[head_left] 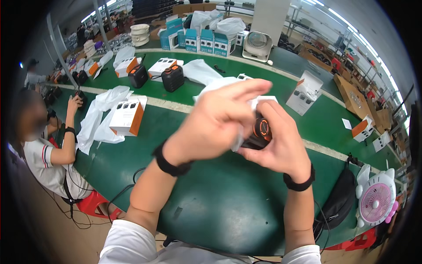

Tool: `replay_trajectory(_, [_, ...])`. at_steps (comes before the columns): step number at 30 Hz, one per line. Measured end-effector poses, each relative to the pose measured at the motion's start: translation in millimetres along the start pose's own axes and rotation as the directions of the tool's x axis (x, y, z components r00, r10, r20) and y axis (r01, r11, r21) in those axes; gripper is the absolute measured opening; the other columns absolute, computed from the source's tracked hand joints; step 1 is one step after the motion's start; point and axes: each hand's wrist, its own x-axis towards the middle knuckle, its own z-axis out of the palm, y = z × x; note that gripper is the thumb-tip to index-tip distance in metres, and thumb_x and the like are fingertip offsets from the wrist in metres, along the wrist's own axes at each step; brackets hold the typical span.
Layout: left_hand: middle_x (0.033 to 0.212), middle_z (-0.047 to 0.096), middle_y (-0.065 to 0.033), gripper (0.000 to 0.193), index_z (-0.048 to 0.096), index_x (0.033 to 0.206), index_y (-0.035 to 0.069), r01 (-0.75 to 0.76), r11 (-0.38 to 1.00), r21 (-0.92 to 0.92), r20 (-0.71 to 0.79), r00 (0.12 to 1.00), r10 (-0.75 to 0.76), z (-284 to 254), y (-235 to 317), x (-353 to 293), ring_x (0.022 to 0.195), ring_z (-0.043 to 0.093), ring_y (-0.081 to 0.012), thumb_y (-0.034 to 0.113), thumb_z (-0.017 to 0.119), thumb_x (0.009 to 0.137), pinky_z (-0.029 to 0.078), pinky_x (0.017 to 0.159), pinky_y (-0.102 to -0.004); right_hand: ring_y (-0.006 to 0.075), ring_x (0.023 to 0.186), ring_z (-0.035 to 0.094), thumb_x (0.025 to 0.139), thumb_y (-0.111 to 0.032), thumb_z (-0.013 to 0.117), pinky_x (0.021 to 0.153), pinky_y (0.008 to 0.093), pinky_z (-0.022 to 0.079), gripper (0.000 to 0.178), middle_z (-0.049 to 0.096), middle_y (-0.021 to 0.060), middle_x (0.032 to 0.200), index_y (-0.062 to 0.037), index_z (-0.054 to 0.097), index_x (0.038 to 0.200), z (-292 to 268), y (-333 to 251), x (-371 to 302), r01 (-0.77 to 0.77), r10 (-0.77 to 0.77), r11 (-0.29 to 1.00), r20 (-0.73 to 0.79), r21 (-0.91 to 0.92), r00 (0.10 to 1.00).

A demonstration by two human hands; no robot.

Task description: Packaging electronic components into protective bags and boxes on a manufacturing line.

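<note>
My right hand (279, 138) is closed around a small black device with an orange ring (262, 128), which looks like a portable speaker. Above the bench, my left hand (215, 121) is close against the device's left side, its forefinger stretched out and the other fingers curled. A small greyish, see-through scrap (238, 140) shows by its lower fingers, blurred by motion. Both hands hide much of the device. Behind them lie white plastic bags (204, 72) and part of a white box, mostly covered by my fingers.
A white-and-orange box (127, 116) stands left beside a crumpled white bag (94, 123). Two black speakers (172, 78) (138, 76) sit on the far green strip. An opened white box (304, 93), a black pouch (338, 200) and a pink fan (376, 202) are right. A co-worker (48, 145) sits left.
</note>
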Motion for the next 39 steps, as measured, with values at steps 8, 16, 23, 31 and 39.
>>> replay_trajectory(8, [0.12,0.049,-0.0149,0.052,0.048,0.118,0.0,-0.227,0.734,0.64,-0.311,0.797,0.518,36,-7,-21,0.111,0.047,-0.0285,0.005,0.065,0.069,0.035,0.096,-0.0422,0.0186,0.101,0.055,0.076,-0.008,0.068,0.093,0.034,0.042,0.049,0.058,0.0099,0.111,0.0028,0.05,0.119,30,14,19,0.159,0.435,0.601,-0.487,0.783,0.757])
replay_trajectory(16, [0.123,0.053,-0.0097,0.053,0.042,0.129,0.001,-0.097,0.478,-0.873,-0.359,0.791,-0.495,62,-17,11,0.112,0.052,-0.0209,0.035,0.059,0.091,0.04,0.098,-0.0365,0.0201,0.108,0.051,0.08,-0.018,0.066,0.096,0.0334,0.039,0.054,0.053,0.0108,0.118,0.0046,0.044,0.124,59,7,8,0.243,0.311,0.751,-0.654,0.614,0.69])
replay_trajectory(23, [0.131,0.048,-0.0085,0.064,0.034,0.136,0.002,-0.009,0.545,-0.838,-0.333,0.801,-0.498,93,-17,-1,0.119,0.048,-0.0194,0.043,0.055,0.091,0.038,0.102,-0.0341,0.0201,0.106,0.053,0.082,-0.039,0.067,0.09,0.0349,0.043,0.065,0.055,0.0105,0.117,0.0064,0.044,0.123,48,28,3,0.299,0.234,0.805,-0.738,0.512,0.633])
replay_trajectory(31, [0.118,0.055,-0.0086,0.078,0.039,0.131,0.0,-0.13,0.407,-0.904,-0.325,0.828,-0.458,64,-13,4,0.107,0.056,-0.0188,0.043,0.074,0.077,0.045,0.093,-0.0346,0.0237,0.113,0.051,0.077,-0.015,0.071,0.093,0.0363,0.041,0.053,0.05,0.0149,0.123,0.0042,0.048,0.12,43,21,7,0.099,-0.12,0.992,-0.772,-0.075,0.624])
replay_trajectory(39, [0.117,0.057,-0.01,0.054,0.048,0.123,-0.003,0.009,0.627,-0.779,-0.369,0.802,-0.469,79,-11,3,0.106,0.055,-0.0169,0.014,0.073,0.079,0.043,0.094,-0.031,0.0186,0.106,0.055,0.086,-0.013,0.062,0.093,0.0319,0.043,0.04,0.055,0.0111,0.119,0.0022,0.05,0.121,62,3,11,0.349,0.594,0.301,-0.461,0.888,0.659])
